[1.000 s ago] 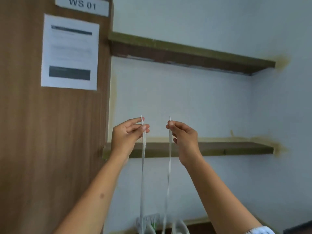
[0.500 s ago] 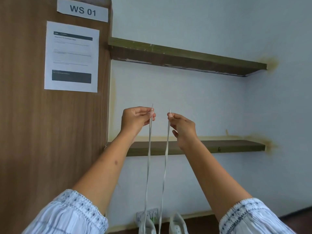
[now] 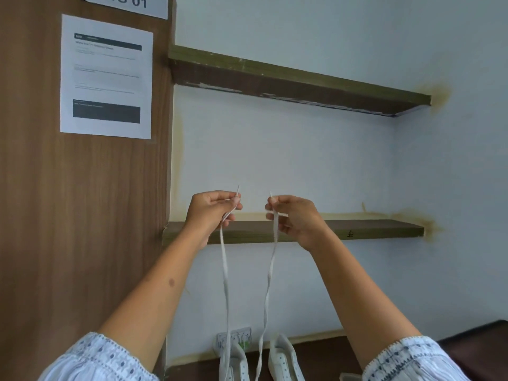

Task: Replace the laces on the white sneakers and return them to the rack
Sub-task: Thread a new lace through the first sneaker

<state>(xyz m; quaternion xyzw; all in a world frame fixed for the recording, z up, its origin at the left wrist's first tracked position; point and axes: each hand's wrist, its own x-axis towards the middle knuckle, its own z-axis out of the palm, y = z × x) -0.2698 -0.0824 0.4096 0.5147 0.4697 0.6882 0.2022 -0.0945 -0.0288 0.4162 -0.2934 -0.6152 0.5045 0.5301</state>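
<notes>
Holding one end of a white lace (image 3: 225,270) each, both hands are raised in front of the lower shelf (image 3: 371,229). The left hand (image 3: 210,211) pinches its end between thumb and curled fingers, and the tip sticks up above the fingers. The right hand (image 3: 295,215) grips the other end in the same way. The two hands are near each other but apart. From them the two strands hang down, a little slack, to the left sneaker (image 3: 239,361) at the bottom edge of the view. The right sneaker (image 3: 284,358) stands just beside it on a dark surface, near a wall socket (image 3: 242,336). An upper shelf (image 3: 288,78) is fixed higher on the white wall. On the wooden panel (image 3: 82,215) at the left hangs a printed sheet (image 3: 105,77).
</notes>
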